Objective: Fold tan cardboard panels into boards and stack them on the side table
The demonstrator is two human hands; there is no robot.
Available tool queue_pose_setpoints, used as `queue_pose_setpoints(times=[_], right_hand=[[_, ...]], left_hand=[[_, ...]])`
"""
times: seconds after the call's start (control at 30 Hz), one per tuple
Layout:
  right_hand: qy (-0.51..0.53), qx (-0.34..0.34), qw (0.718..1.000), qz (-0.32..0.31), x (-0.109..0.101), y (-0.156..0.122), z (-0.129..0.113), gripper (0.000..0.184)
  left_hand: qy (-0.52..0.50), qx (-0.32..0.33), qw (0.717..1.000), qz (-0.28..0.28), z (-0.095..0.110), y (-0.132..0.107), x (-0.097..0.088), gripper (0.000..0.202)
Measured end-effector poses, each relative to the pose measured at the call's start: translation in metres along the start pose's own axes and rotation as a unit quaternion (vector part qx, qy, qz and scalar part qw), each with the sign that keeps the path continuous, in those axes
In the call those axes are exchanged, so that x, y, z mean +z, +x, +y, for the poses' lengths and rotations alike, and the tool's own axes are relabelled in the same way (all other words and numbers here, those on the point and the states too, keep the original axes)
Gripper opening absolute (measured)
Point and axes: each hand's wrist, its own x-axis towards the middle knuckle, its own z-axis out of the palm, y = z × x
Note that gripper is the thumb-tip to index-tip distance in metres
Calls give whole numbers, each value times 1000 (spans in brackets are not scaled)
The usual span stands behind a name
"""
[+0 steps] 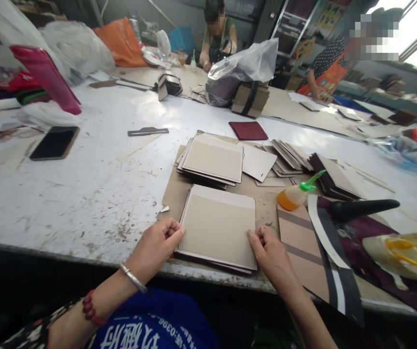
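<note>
A stack of beige rectangular panels with dark edges lies flat near the table's front edge. My left hand, with a silver bangle at the wrist, pinches the left edge of the top panel between thumb and curled fingers. At the panel's right edge my right hand does the same. How many layers each pinch takes in is hidden. Just behind sits a second pile of similar beige panels. Both piles rest on a brown cardboard sheet.
To the right stand a glue bottle with a green nozzle, striped brown pieces, a black-handled tool and a yellowish container. A phone and metal template lie left. Two people work across the table.
</note>
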Motion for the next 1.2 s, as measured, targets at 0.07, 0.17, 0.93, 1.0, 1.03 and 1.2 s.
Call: queue_pose_setpoints(times=[0.07,0.17,0.93,1.0,1.03,1.2], right_hand=[[7,2,1000,-1,1,1,2,31],[13,7,1000,-5,1,3,5,32],[3,15,1000,-12,5,5,10,33],[6,22,1000,-19,3,5,6,33],[8,26,999,-18,2,5,4,33],[9,27,1000,-8,0,3,-1,31]], left_hand=[[1,2,1000,4,1,0,0,28],[5,-1,1000,1,0,0,0,28],[153,49,986,36,-3,-8,6,15],[176,67,981,41,-4,-10,7,14],[186,86,978,48,-5,-10,7,14],[224,302,921,106,-15,-4,7,20]])
